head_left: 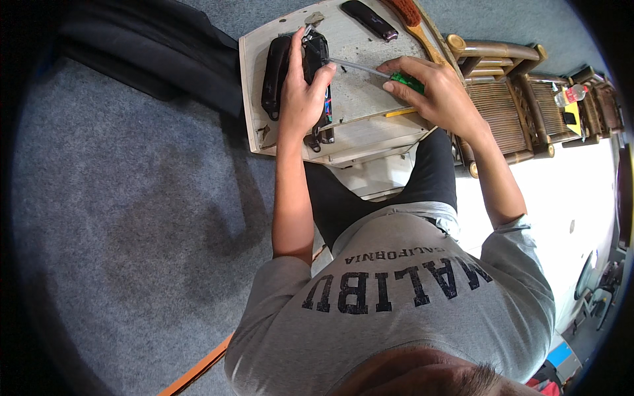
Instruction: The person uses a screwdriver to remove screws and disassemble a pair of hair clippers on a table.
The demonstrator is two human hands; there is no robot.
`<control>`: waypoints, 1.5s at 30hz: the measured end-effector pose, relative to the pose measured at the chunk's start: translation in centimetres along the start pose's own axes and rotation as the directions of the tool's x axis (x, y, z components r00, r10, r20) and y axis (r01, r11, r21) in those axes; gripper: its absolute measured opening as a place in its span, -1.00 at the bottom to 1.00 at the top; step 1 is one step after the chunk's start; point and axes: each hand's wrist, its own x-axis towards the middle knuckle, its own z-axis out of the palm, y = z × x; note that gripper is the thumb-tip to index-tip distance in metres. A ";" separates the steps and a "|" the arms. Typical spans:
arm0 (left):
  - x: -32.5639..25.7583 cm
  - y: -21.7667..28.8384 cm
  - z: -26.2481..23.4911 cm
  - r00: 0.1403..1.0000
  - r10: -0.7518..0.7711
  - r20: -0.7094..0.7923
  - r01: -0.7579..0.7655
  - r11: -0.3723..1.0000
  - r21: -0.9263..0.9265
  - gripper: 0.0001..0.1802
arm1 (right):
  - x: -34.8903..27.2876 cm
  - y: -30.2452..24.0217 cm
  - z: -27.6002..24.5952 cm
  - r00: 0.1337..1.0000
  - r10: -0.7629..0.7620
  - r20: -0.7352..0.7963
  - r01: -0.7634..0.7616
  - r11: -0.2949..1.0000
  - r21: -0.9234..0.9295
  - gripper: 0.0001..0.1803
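At twelve o'clock, the left hand (pixel 304 102) holds the opened black device (pixel 319 51): light, I'd say, stiff-shelled, fragile at the wires (pixel 328 112), best gripped by its casing! Towards one, the right hand (pixel 441 94) pinches the green-handled screwdriver (pixel 407 82). Carpet (pixel 125 198) at nine, worn desk (pixel 360 96) beneath, bamboo chair (pixel 496 113) at two!

Large dark block capitals (pixel 384 292) across a grey T-shirt's (pixel 290 343) chest, smaller dark capitals (pixel 387 255) nearer the hem, both upside down, red bottle label (pixel 579 91) too small to read

place: likely repair workshop | signs: worn wooden worktable (pixel 363 99), green-handled screwdriver (pixel 408 82), opened black device (pixel 319 49)
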 end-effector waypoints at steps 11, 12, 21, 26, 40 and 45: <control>0.7 -0.6 0.5 0.998 -0.034 -0.058 0.038 0.996 0.076 -0.09 | 0.4 0.0 0.3 0.976 0.218 0.007 -0.218 0.973 0.075 -0.58; 0.6 0.2 0.6 0.997 -0.071 -0.039 0.071 0.997 0.016 -0.09 | 0.4 0.0 0.6 0.973 0.222 -0.060 -0.218 0.973 0.075 -0.58; 0.6 -0.3 0.3 0.999 -0.045 0.027 0.047 0.996 -0.071 -0.02 | 4.7 -1.2 4.5 0.948 0.307 -0.083 -0.256 0.893 0.370 -0.71; 0.5 -0.4 0.3 0.998 -0.028 0.064 0.034 0.995 -0.095 -0.02 | 6.0 -1.4 6.1 0.955 0.283 -0.085 -0.229 0.890 0.394 -0.72; 0.5 -0.9 0.3 0.998 -0.004 0.060 0.006 0.999 -0.042 0.02 | 6.6 -0.4 7.0 0.969 0.245 -0.021 -0.217 0.890 0.402 -0.71; 0.6 -1.2 0.2 0.999 -0.012 0.050 0.014 0.999 -0.038 -0.01 | 6.8 -0.5 6.9 0.964 0.264 0.021 -0.248 0.874 0.418 -0.71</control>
